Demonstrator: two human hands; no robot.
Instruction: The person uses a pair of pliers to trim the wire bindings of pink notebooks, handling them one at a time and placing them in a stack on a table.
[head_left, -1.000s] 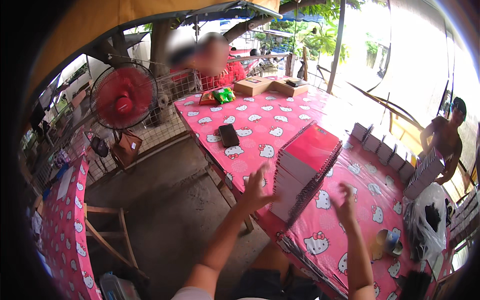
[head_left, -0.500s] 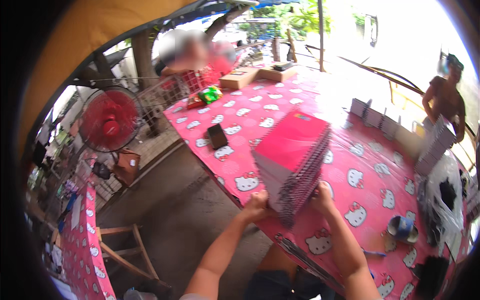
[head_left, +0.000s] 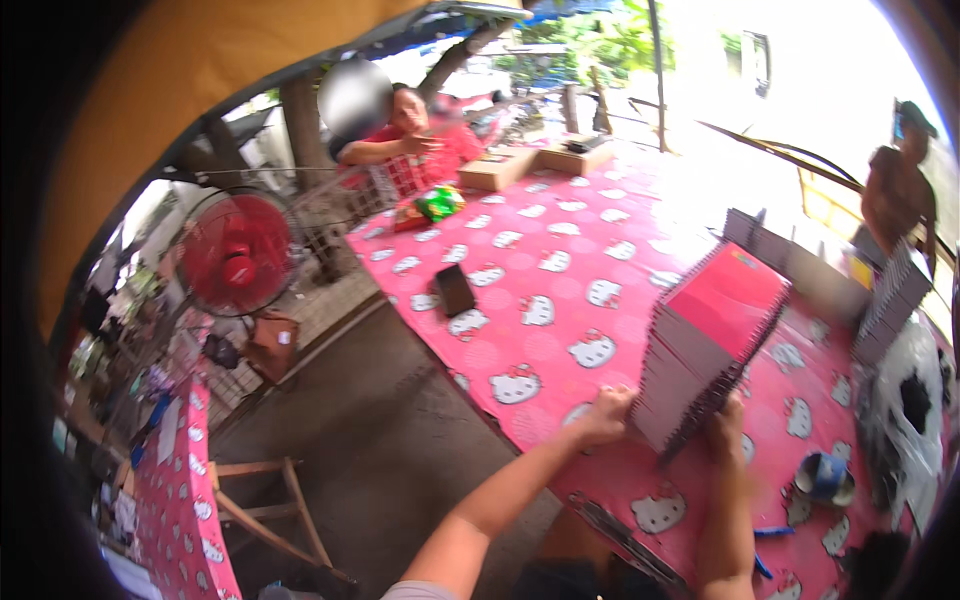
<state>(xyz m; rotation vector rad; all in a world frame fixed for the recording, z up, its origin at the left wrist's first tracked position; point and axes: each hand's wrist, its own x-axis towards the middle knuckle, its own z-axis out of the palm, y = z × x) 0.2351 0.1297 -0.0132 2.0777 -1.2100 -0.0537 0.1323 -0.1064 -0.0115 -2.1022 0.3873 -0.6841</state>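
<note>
A thick stack of red-covered spiral notebooks (head_left: 712, 340) stands tilted on the pink cartoon-cat tablecloth (head_left: 560, 300). My left hand (head_left: 603, 418) grips the stack's near left corner. My right hand (head_left: 727, 430) holds its near right edge, by the dark spiral binding. Both forearms reach in from the lower edge.
A dark phone (head_left: 455, 290) lies on the cloth to the left. Another notebook stack (head_left: 893, 300), a tape roll (head_left: 825, 476) and a white bag (head_left: 905, 400) sit at right. A person in red (head_left: 420, 145) sits at the far end; another person (head_left: 900, 190) stands right. A red fan (head_left: 235, 252) stands left.
My hands went from hovering open over the stack to gripping its near end. The stack has been lifted up on its edge and shifted to the right.
</note>
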